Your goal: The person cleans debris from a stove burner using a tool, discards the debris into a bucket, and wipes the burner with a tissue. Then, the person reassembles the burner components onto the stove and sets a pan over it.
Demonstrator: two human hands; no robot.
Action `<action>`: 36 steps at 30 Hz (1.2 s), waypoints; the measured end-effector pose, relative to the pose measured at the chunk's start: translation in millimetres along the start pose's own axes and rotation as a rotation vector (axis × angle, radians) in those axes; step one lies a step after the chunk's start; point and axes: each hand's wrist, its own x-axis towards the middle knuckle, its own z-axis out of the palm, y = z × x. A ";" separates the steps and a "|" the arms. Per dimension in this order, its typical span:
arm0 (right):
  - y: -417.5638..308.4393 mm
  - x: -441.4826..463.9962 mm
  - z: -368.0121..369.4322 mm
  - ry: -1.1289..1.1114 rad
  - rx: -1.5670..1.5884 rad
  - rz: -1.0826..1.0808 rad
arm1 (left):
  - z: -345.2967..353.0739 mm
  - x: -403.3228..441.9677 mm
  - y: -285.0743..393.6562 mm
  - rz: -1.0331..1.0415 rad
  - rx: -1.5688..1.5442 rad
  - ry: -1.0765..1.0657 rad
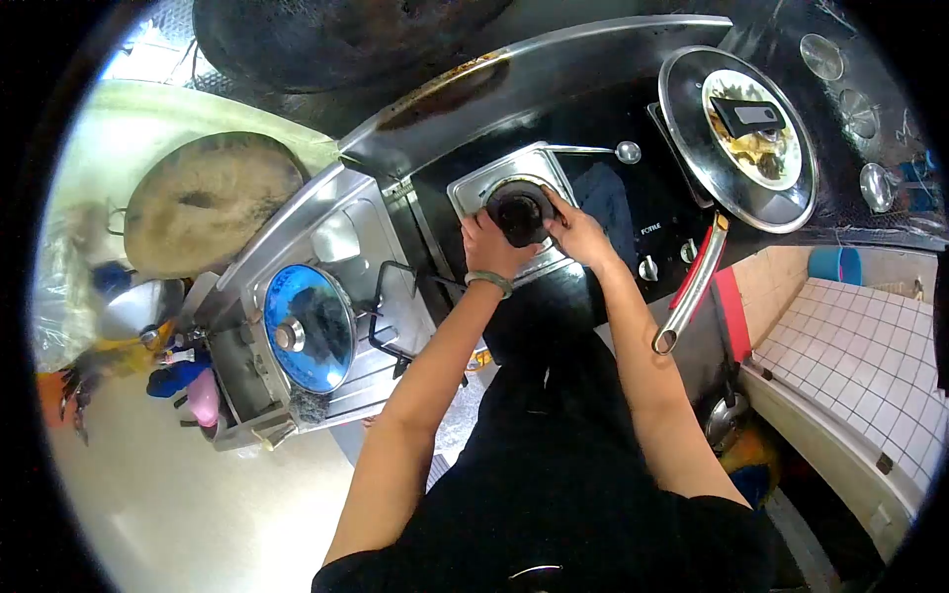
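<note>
Both hands grip a dark round burner cap with a black centre. My left hand, with a bracelet at the wrist, has its fingers on the left edge. My right hand is closed on the right edge with thumb and fingers. Beneath it is a square metal tray on the black glass stove top. A ladle lies along the tray's far edge. Close to my right hand is a dark cloth.
At the right, a glass lid bears a plate of food; a pan handle juts toward me. On the left are a sink drainboard, a blue lidded pot and a round wooden board. A large wok stands behind.
</note>
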 end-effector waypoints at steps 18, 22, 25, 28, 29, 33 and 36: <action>-7.1 22.0 9.7 0.059 -0.360 0.027 | 23.0 -12.9 8.5 -0.055 -0.224 0.213; -21.8 13.4 11.3 0.114 -0.366 0.108 | 30.0 -11.7 -0.9 0.043 -0.310 0.264; -13.2 14.3 16.1 0.160 -0.393 0.033 | 27.9 -14.2 -0.1 0.017 -0.346 0.287; -15.1 13.3 16.1 0.190 -0.384 -0.010 | 24.6 -13.9 1.6 0.021 -0.378 0.316; -14.5 13.7 16.0 0.189 -0.377 -0.009 | 24.2 -15.6 1.3 0.016 -0.378 0.308; -16.4 12.8 18.1 0.216 -0.418 -0.001 | 31.7 -12.8 -1.2 0.002 -0.373 0.286; -17.1 11.0 19.8 0.218 -0.472 -0.023 | 33.3 -15.8 -0.4 -0.041 -0.359 0.266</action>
